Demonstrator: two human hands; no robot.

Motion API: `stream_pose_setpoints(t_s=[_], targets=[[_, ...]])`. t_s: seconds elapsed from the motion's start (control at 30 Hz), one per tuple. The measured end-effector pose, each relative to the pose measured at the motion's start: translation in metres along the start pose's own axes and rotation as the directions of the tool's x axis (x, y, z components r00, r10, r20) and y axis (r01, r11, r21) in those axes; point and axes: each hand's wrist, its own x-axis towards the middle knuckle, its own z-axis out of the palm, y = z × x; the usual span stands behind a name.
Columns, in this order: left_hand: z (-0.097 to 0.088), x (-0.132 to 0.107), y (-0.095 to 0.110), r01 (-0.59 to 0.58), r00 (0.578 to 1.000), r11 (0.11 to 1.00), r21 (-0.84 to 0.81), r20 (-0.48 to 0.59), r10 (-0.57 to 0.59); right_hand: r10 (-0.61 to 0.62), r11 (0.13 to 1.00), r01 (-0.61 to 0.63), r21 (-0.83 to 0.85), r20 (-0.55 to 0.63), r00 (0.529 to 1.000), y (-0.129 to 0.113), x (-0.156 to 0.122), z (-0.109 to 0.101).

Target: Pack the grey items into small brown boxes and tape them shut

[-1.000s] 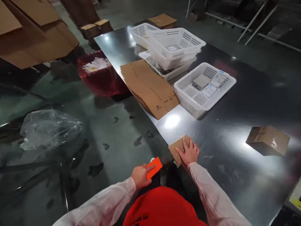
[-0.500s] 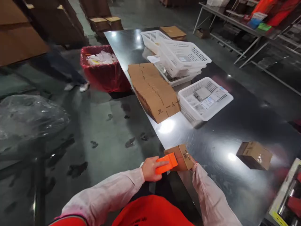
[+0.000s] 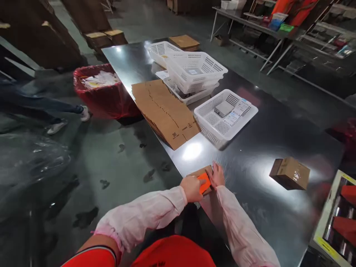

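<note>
My left hand [image 3: 191,188] is wrapped round an orange tape dispenser [image 3: 205,183], pressed against the top of a small cardboard box [image 3: 199,172]. The box sits at the near edge of the metal table, partly covered by both hands. On its right side my right hand [image 3: 218,175] grips the box, thumb and fingers against the cardboard close to the dispenser. Another small cardboard box [image 3: 290,172], with shiny tape on it, stands apart to the right.
Flattened cardboard boxes [image 3: 164,111] lie stacked along the left edge of the metal table [image 3: 278,129]. Beyond are a white basket [image 3: 214,128] holding a grey box and papers, and several stacked baskets [image 3: 194,83]. A red-lined bin [image 3: 97,100] stands left; rollers [image 3: 338,222] are at right.
My right hand has come up from the box's far lower side onto its upper right. The dispenser has moved right across the box. The view has shifted, and a person's legs at left have moved.
</note>
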Motion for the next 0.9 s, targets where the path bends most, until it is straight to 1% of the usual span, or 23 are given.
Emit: stream_pose_setpoints(t_s=[0.03, 0.07, 0.1, 0.13, 0.17, 0.2, 0.23, 0.3, 0.4, 0.47, 0.53, 0.57, 0.63, 0.67, 0.7, 0.73, 0.8, 0.87, 0.9], targets=[[0.002, -0.003, -0.004, 0.007, 1.000, 1.000, -0.008, -0.005, -0.007, -0.124, 0.992, 0.124, -0.002, 0.047, 0.991, 0.005, 0.000, -0.003], [0.005, -0.006, -0.008, 0.013, 1.000, 1.000, -0.020, -0.008, -0.013, -0.253, 0.967, 0.256, -0.010, 0.135, 0.958, 0.010, 0.000, -0.008], [0.008, -0.008, -0.012, 0.018, 1.000, 0.999, -0.034, -0.009, -0.019, -0.355, 0.927, 0.373, -0.028, 0.247, 0.901, 0.015, 0.001, -0.014], [0.011, -0.010, -0.015, 0.025, 1.000, 0.999, -0.047, -0.009, -0.026, -0.411, 0.886, 0.460, -0.060, 0.357, 0.839, 0.017, 0.002, -0.020], [0.013, -0.011, -0.017, 0.028, 1.000, 0.998, -0.056, -0.010, -0.029, -0.423, 0.849, 0.517, -0.109, 0.447, 0.788, 0.017, 0.004, -0.025], [0.015, -0.010, -0.018, 0.026, 1.000, 0.998, -0.062, -0.012, -0.027, -0.414, 0.815, 0.555, -0.168, 0.503, 0.759, 0.014, 0.005, -0.029], [0.016, -0.009, -0.018, 0.025, 0.999, 0.998, -0.064, -0.019, -0.026, -0.407, 0.781, 0.584, -0.219, 0.532, 0.743, 0.008, 0.006, -0.030], [0.013, -0.005, -0.016, 0.021, 0.999, 0.998, -0.060, -0.032, -0.023, -0.423, 0.733, 0.630, -0.258, 0.553, 0.718, -0.009, 0.008, -0.030], [0.004, -0.007, -0.018, 0.005, 1.000, 0.999, -0.044, -0.021, -0.006, -0.471, 0.719, 0.659, -0.220, 0.543, 0.695, -0.029, 0.012, -0.028], [0.000, -0.024, -0.032, -0.006, 1.000, 0.999, -0.033, 0.017, 0.007, -0.498, 0.718, 0.670, -0.190, 0.533, 0.684, -0.033, 0.013, -0.029], [0.004, -0.053, -0.058, 0.029, 0.996, 1.000, -0.008, 0.087, -0.028, -0.498, 0.723, 0.667, -0.182, 0.531, 0.685, -0.033, 0.014, -0.032], [0.010, -0.070, -0.073, 0.058, 0.991, 0.998, 0.007, 0.124, -0.059, -0.494, 0.727, 0.661, -0.183, 0.530, 0.690, -0.032, 0.014, -0.033], [0.029, -0.099, -0.101, 0.152, 0.965, 0.988, 0.025, 0.211, -0.154, -0.492, 0.733, 0.656, -0.181, 0.525, 0.695, -0.033, 0.013, -0.031], [0.041, -0.107, -0.112, 0.186, 0.959, 0.983, 0.014, 0.214, -0.184, -0.497, 0.732, 0.659, -0.175, 0.525, 0.691, -0.034, 0.012, -0.028], [0.053, -0.110, -0.121, 0.209, 0.957, 0.978, -0.002, 0.208, -0.204, -0.505, 0.727, 0.666, -0.167, 0.527, 0.684, -0.036, 0.010, -0.024], [0.065, -0.106, -0.126, 0.208, 0.959, 0.978, -0.025, 0.202, -0.199, -0.513, 0.722, 0.673, -0.158, 0.530, 0.675, -0.039, 0.007, -0.019], [0.084, -0.089, -0.129, 0.175, 0.973, 0.982, -0.066, 0.167, -0.162, -0.525, 0.717, 0.683, -0.139, 0.536, 0.661, -0.045, 0.001, -0.006], [0.096, -0.069, -0.128, 0.122, 0.985, 0.987, -0.101, 0.136, -0.107, -0.535, 0.719, 0.685, -0.116, 0.536, 0.653, -0.050, -0.005, 0.005], [0.100, -0.063, -0.129, 0.103, 0.988, 0.988, -0.115, 0.126, -0.088, -0.544, 0.720, 0.686, -0.100, 0.533, 0.648, -0.051, -0.008, 0.008]])
